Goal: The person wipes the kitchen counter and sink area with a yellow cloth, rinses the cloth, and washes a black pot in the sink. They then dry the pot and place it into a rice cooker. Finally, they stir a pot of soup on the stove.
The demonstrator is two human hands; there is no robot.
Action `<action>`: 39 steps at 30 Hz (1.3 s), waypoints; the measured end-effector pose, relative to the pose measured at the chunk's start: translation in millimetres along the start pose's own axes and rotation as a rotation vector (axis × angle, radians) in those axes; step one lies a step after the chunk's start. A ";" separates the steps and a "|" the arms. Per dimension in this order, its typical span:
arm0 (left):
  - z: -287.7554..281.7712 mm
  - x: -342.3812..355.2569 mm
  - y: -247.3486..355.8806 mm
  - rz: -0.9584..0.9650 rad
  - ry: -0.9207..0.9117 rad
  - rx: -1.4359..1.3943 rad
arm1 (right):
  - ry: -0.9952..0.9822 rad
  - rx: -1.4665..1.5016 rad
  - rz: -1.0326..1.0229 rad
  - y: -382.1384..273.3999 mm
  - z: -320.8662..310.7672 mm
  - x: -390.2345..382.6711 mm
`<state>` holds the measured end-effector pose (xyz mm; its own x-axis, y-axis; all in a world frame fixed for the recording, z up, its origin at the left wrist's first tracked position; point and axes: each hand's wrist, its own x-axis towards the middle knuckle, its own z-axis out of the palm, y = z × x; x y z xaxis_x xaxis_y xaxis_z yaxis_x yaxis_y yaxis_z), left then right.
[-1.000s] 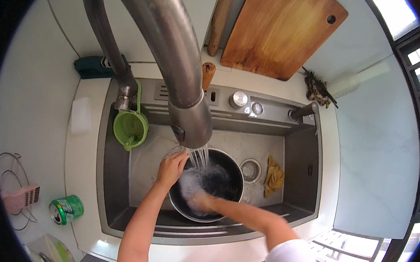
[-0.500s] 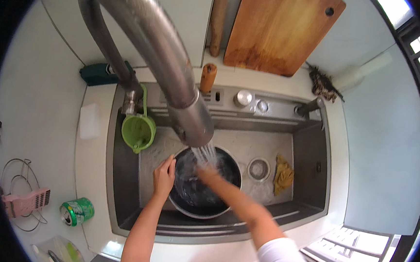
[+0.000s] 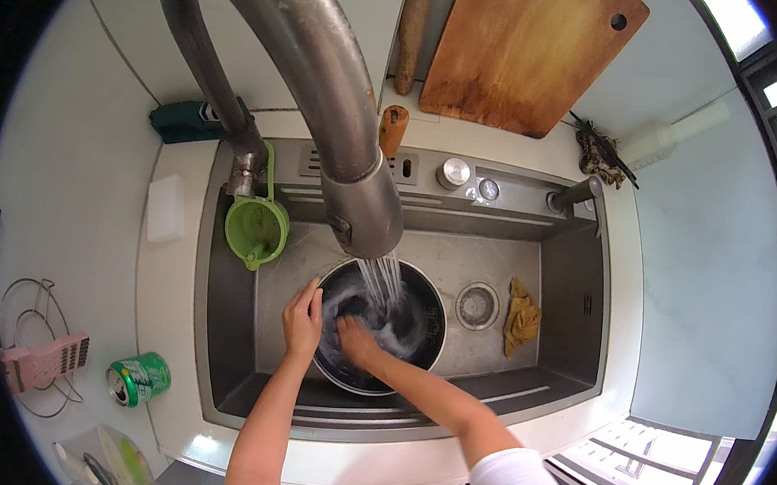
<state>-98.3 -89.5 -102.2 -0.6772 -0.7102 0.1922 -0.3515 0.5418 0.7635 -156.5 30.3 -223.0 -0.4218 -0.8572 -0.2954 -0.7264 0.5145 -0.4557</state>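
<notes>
A round black pan [image 3: 417, 353] with a pale rim stands in the sink under the faucet [image 3: 363, 214]. Water streams from the spout into it, and whitish, swirling water covers part of its inside. My left hand [image 3: 303, 322] grips the pan's left rim, fingers pressed together. Inside the pan, my right hand [image 3: 357, 341] reaches down to the wet bottom, left of the stream. Its fingertips are blurred in the water, so whether they hold anything is unclear.
The steel sink [image 3: 571, 336] holds a drain [image 3: 477, 305] and a crumpled yellow cloth [image 3: 522, 319]. A green strainer [image 3: 257, 231] hangs at the left corner. Beside the sink are a green can [image 3: 138, 378] and a white block [image 3: 166, 209]. A wooden cutting board [image 3: 528, 54] leans behind.
My right hand has moved left and down inside the pan, out of the water stream. My left hand keeps its place on the rim. The view has shifted slightly.
</notes>
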 end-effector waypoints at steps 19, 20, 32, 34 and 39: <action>4.2 -5.9 0.5 -0.125 -0.013 -0.160 | -0.556 0.317 0.403 -29.9 -26.1 -41.7; 3.3 -6.4 -1.2 -0.103 -0.004 -0.175 | -0.111 0.614 0.485 -40.8 -8.6 -10.0; 12.0 -2.3 -4.3 -0.113 0.092 -0.246 | -0.655 -0.353 -0.149 29.7 -128.7 -87.4; 12.2 -3.4 -4.7 -0.126 0.070 -0.260 | -0.757 -0.525 -0.153 38.6 -127.5 -93.8; 12.1 -3.6 -9.0 -0.290 -0.049 -0.258 | -0.215 0.288 0.273 -65.9 -64.9 -28.8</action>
<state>-100.6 -86.4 -117.2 -0.6063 -0.7913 -0.0791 -0.3629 0.1867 0.9129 -131.6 19.7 -129.9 -0.4331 -0.6805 -0.5911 -0.4108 0.7327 -0.5426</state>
